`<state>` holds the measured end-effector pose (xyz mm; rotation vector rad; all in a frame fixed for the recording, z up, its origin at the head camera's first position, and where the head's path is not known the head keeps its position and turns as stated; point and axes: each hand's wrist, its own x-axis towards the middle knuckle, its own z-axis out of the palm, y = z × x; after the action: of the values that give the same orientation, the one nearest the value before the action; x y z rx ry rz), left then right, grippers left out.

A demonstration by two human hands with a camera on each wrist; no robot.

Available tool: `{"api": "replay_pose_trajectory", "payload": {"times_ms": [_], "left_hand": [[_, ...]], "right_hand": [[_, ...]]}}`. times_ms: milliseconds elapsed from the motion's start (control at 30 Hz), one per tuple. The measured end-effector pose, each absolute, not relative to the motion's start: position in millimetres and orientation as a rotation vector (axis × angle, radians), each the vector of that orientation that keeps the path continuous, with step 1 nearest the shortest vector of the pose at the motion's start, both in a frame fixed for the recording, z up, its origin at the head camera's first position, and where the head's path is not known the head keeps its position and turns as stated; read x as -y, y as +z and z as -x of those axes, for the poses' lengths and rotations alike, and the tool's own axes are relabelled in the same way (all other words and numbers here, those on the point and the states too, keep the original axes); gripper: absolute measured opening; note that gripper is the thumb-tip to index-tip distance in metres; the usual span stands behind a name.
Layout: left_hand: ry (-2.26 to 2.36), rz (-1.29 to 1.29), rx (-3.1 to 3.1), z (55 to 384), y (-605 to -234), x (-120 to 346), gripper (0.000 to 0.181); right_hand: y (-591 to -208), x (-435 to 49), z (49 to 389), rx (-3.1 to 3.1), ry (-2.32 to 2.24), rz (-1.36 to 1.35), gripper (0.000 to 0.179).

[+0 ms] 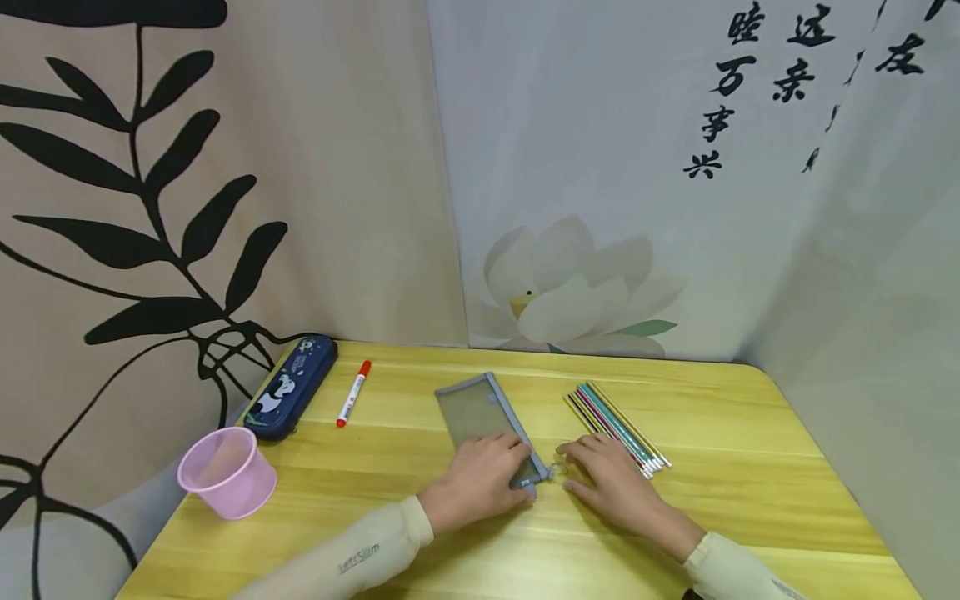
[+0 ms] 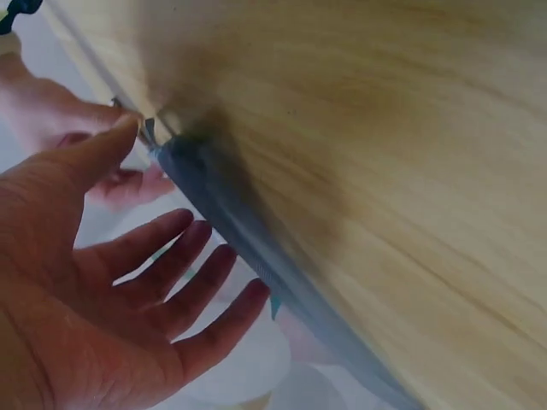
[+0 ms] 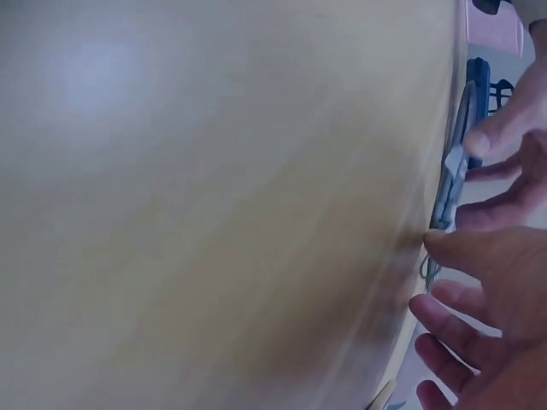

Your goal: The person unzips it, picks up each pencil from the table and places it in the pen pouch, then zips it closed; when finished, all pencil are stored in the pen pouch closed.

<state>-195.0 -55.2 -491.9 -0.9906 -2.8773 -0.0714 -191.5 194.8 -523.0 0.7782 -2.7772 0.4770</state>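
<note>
A grey mesh zip pouch (image 1: 474,410) with a blue-grey edge lies flat on the table. My left hand (image 1: 480,479) rests on its near part, fingers loosely bent; in the left wrist view the fingertips (image 2: 224,254) meet the edge of the pouch (image 2: 256,243). Just right of the pouch's near corner is my right hand (image 1: 611,483), thumb and fingers apart, beside a small metal ring (image 1: 558,469) at that corner. In the right wrist view nothing shows between the fingers of the right hand (image 3: 487,299). Several coloured pencils (image 1: 618,425) lie together just beyond the right hand.
A red-capped white marker (image 1: 353,394) lies left of the pouch. Farther left are a dark blue pencil case (image 1: 292,387) with a panda picture and a pink cup (image 1: 232,475) near the table's left edge. A printed curtain (image 1: 375,167) hangs behind the wooden table (image 1: 750,467).
</note>
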Motion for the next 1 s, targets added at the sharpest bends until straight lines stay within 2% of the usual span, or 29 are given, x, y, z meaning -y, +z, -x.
{"api": "replay_pose_trajectory", "payload": {"times_ms": [133,267,700,1000], "left_hand": [[-0.056,0.977,2.832,198.0,-495.5,45.7,0.046],[-0.044,0.956,2.816,200.4,-498.0,36.6,0.041],[-0.023,0.960,2.820,201.6,-497.5,30.9,0.038],[0.028,0.967,2.723,197.0,-498.5,27.1,0.031]], "right_hand": [[-524.1,-187.1,194.7,2.769,0.497,-0.801,0.031],[-521.6,-181.0,199.7,2.764,0.498,-0.811,0.017],[-519.5,-176.2,205.9,2.777,0.640,-0.828,0.011],[-517.4,-177.7,218.2,2.746,0.756,-0.863,0.014]]}}
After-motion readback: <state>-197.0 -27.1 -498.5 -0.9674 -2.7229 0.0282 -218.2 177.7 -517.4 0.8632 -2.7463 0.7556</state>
